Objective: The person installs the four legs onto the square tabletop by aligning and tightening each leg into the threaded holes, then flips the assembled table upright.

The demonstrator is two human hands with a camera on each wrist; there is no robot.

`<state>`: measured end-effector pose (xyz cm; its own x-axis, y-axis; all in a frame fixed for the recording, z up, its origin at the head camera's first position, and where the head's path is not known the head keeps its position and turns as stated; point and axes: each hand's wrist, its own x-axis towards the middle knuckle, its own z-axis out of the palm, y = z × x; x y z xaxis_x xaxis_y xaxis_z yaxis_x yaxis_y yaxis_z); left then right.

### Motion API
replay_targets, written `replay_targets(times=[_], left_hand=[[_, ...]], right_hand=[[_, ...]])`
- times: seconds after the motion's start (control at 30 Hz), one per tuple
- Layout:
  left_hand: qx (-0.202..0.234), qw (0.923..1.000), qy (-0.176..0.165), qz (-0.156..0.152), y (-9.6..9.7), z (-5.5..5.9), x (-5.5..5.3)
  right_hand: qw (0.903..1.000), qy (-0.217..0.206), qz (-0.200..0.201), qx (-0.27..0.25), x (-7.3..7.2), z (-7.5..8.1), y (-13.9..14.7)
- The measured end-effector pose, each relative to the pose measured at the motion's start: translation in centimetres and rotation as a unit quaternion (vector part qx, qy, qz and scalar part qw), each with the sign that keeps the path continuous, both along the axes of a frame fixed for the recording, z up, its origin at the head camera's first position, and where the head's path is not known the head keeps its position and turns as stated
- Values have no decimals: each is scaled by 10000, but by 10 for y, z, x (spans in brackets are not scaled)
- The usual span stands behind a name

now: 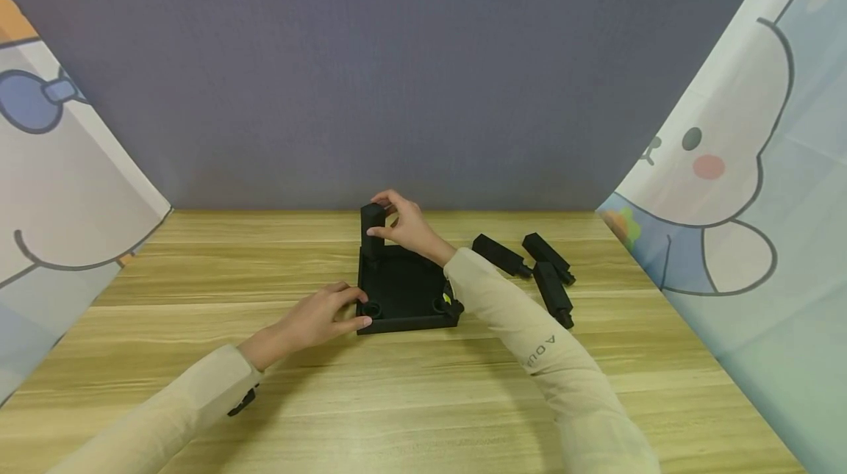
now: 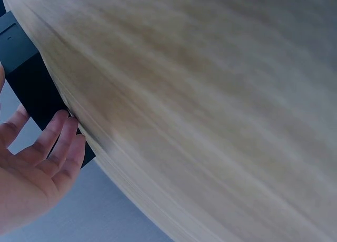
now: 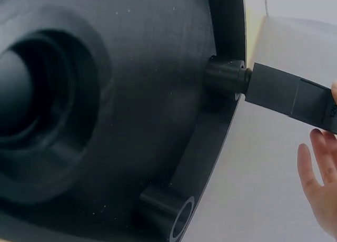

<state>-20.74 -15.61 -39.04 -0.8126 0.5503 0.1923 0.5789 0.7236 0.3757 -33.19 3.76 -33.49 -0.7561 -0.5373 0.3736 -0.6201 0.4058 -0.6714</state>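
Note:
A square black panel [image 1: 404, 283] with raised edges and round corner sockets lies on the table. At its far left corner stands a black block-shaped leg [image 1: 373, 228], its narrow end in a socket [image 3: 225, 76] in the right wrist view. My right hand [image 1: 410, 225] pinches the upper part of this leg between thumb and fingers. The near left corner of the panel is held by my left hand [image 1: 320, 318], thumb at the front edge and fingers by the corner socket [image 1: 372, 309]. In the left wrist view, its fingers [image 2: 66, 142] touch the panel's side.
Three more black legs lie on the table to the right: one [image 1: 499, 253] beside my right sleeve, one [image 1: 546, 253] farther right, one [image 1: 552, 292] nearer. A grey partition [image 1: 397, 77] rises behind the wooden table [image 1: 410, 400]. Cartoon-printed panels stand at both sides.

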Motion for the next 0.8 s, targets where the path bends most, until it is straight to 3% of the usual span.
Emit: replay_targets(times=[0.57,0.8], left_hand=[[-105,9999,33,-19,0,-1,-1],[-94,10000,16,-14,-1,0,0]], right_hand=[[9972,-414,396,489,-7,12,4],[9971,-488,518,265,-9,10,4]])
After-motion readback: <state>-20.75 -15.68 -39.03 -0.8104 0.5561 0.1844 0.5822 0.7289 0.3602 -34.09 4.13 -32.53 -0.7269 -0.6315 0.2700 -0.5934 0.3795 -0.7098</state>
